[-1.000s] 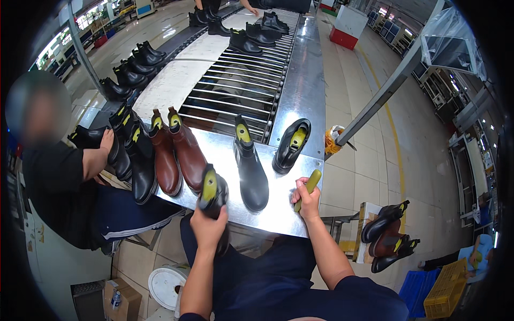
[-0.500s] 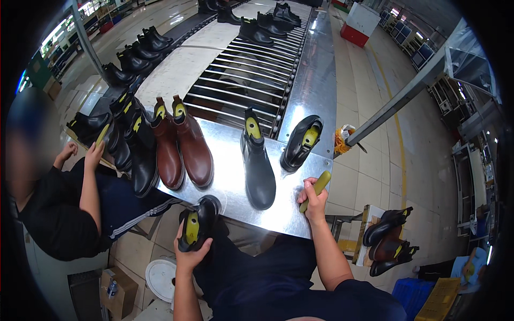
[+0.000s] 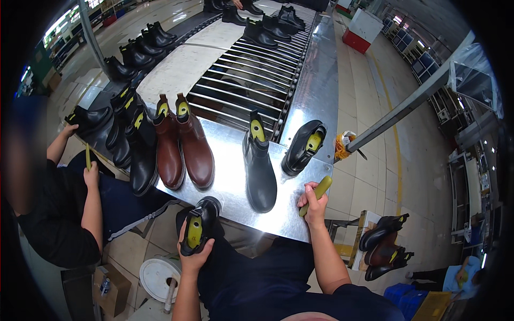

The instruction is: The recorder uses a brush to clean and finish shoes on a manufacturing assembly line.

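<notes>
My left hand is closed around the top opening of a black ankle boot, held over my lap near the table's front edge. A yellow-green lining shows inside it. At the table's right corner, my right hand grips an olive-green, flat-looking piece with a rounded end; its exact kind cannot be made out. On the metal table a black boot stands upright between my hands. Behind my right hand another black boot shows its opening. Two brown boots stand together on the left.
Several black boots crowd the table's left end, beside a seated co-worker holding a similar green piece. A roller conveyor carrying boots runs away behind the table. A metal post slants at right; a small rack of boots stands lower right.
The co-worker's one hand has reached the far-left black boot, while the other has lowered the green piece. A hand now shows at the conveyor's far end. My hands keep their grips.
</notes>
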{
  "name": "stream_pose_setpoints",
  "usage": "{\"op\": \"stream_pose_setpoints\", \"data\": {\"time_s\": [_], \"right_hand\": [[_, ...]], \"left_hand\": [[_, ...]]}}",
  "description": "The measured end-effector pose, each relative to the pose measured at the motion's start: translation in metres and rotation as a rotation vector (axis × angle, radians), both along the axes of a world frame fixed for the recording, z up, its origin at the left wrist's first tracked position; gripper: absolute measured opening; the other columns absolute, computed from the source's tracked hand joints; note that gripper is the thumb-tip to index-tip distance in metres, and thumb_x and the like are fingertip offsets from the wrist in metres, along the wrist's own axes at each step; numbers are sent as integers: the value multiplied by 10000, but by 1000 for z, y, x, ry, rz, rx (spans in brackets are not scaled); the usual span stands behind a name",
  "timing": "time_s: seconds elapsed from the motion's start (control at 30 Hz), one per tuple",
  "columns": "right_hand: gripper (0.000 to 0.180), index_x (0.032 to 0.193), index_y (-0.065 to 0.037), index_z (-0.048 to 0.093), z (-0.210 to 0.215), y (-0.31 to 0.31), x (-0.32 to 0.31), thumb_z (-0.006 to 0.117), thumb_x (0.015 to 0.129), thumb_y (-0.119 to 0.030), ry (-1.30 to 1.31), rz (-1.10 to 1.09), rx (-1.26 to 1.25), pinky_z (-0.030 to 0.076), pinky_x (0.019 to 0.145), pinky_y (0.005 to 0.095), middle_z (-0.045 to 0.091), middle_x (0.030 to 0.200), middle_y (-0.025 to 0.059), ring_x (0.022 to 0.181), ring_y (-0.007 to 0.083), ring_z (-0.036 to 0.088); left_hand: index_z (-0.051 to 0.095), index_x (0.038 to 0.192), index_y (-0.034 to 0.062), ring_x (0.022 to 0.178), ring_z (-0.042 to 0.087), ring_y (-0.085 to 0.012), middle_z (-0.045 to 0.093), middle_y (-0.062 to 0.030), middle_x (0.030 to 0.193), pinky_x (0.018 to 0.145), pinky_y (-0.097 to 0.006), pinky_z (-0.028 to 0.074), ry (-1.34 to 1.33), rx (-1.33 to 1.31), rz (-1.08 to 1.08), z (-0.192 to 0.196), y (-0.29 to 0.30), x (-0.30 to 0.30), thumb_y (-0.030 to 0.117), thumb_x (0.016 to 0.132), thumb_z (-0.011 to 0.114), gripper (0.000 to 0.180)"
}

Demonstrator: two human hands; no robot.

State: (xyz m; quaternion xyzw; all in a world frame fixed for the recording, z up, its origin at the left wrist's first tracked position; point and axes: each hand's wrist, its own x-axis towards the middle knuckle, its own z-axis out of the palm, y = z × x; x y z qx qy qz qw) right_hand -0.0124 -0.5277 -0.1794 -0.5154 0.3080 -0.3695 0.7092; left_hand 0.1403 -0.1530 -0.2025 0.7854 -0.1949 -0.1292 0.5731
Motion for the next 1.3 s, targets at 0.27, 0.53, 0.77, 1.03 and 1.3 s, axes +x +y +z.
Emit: {"op": "stream_pose_setpoints", "data": {"time_s": [0.27,0.53,0.77,1.03,1.3], "right_hand": [[210,1096,-34,572,9,-1,5,662,996,-196,-21,-3,4,467,537,302,485,658,14,537,128,488],[222,1099,-26,566,-3,-1,2,660,995,-197,4,-1,-15,467,528,298,493,643,22,523,136,495],[223,1104,-28,562,-2,0,2,659,995,-196,6,-10,-17,472,528,302,493,641,18,520,137,496],[215,1080,5,579,1,1,2,666,986,-167,-23,-24,2,471,522,299,524,651,24,525,128,506],[228,1102,-22,560,-1,-3,4,663,992,-193,12,-6,8,469,518,302,489,646,15,513,133,487]], "left_hand": [[556,1345,-15,1104,637,-233,654,-124,1220,974,-350,506,-100,23,-2,20,-7,1,99,765,869,669],[517,1394,-22,1191,614,-258,630,-145,1291,1039,-368,477,-157,-94,-34,12,-8,2,79,759,849,724],[509,1406,-25,1224,597,-266,619,-149,1315,1063,-375,459,-220,-54,-45,21,-10,4,75,749,846,745],[537,1395,-38,1293,572,-356,577,-218,1402,1110,-403,433,-59,-97,-30,5,-4,5,138,706,859,781],[528,1404,-28,1278,584,-355,576,-219,1397,1094,-403,449,-84,1,-19,4,-4,6,137,700,879,803]]}}
